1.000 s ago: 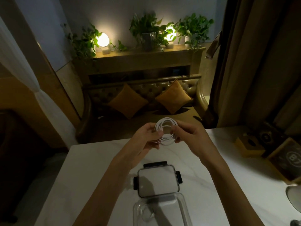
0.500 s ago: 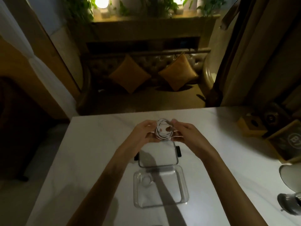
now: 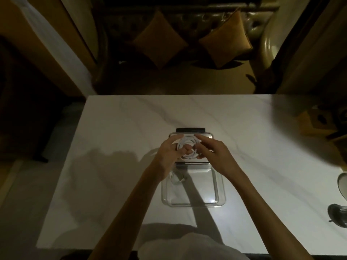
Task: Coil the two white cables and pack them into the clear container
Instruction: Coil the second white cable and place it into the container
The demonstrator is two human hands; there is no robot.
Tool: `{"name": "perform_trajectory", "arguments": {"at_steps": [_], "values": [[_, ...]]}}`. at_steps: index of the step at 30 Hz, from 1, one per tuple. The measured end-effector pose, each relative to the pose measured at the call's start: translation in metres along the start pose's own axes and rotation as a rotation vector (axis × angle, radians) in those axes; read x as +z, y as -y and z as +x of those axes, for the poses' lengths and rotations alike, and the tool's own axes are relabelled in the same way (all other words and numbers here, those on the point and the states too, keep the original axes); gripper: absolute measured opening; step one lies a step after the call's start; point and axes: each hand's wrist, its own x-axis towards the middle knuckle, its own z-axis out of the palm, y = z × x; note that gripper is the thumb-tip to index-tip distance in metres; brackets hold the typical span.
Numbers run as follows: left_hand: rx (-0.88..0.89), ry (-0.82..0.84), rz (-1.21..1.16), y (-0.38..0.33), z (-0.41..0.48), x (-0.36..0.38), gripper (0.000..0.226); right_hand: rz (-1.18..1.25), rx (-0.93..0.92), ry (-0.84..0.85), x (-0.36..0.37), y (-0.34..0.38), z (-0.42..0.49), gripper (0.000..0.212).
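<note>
Both hands have sunk toward the desk (image 3: 116,139) since a moment ago. The fingers (image 3: 201,140) of my left hand (image 3: 168,155) and right hand (image 3: 213,153) pinch the second white cable (image 3: 188,156) from either side, coiled roughly flat above the lid (image 3: 189,130). The clear container (image 3: 221,194) lies nearer me, with the first cable (image 3: 176,178) in its far-left corner, so I judge the coil must come back toward my body.

White rectangular marble-pattern tabletop (image 3: 112,166), grey-veined. Beyond its far edge stands a dark tufted leather sofa (image 3: 259,29) carrying a left orange square fabric cushion (image 3: 159,40) and a right orange square fabric cushion (image 3: 225,42) (each stood on a corner). A yellow wooden box (image 3: 309,121) rests at the tabletop's right side, dimly lit
</note>
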Motion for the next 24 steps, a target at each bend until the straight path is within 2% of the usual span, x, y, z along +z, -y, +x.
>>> {"name": "perform_trajectory", "arguments": {"at_steps": [4, 8, 10, 12, 14, 19, 22, 24], "values": [[0.065, 0.018, -0.003, -0.009, 0.001, 0.003, 0.033, -0.005, -0.052, -0.112, 0.005, 0.006, 0.002, 0.035], [0.103, 0.082, -0.067, -0.022, 0.004, -0.001, 0.040, 0.049, -0.051, -0.122, -0.005, 0.011, 0.006, 0.035], [0.144, 0.081, 0.004, -0.028, 0.007, 0.002, 0.037, 0.051, -0.044, -0.156, -0.008, 0.013, 0.006, 0.035], [0.186, 0.075, 0.085, -0.030, 0.012, 0.008, 0.030, 0.017, -0.067, -0.195, -0.008, 0.017, 0.004, 0.035], [0.168, 0.050, 0.067, -0.031, 0.015, 0.016, 0.026, -0.043, -0.097, -0.225, -0.006, 0.022, 0.001, 0.034], [0.185, 0.016, -0.052, -0.037, 0.016, 0.030, 0.040, -0.176, -0.098, -0.334, -0.006, 0.027, 0.005, 0.036], [0.195, 0.048, -0.076, -0.043, 0.016, 0.032, 0.049, -0.088, -0.039, -0.284, -0.018, 0.026, 0.011, 0.035], [0.178, 0.040, -0.040, -0.046, 0.017, 0.032, 0.040, 0.011, -0.030, -0.204, -0.026, 0.027, 0.011, 0.034]]}}
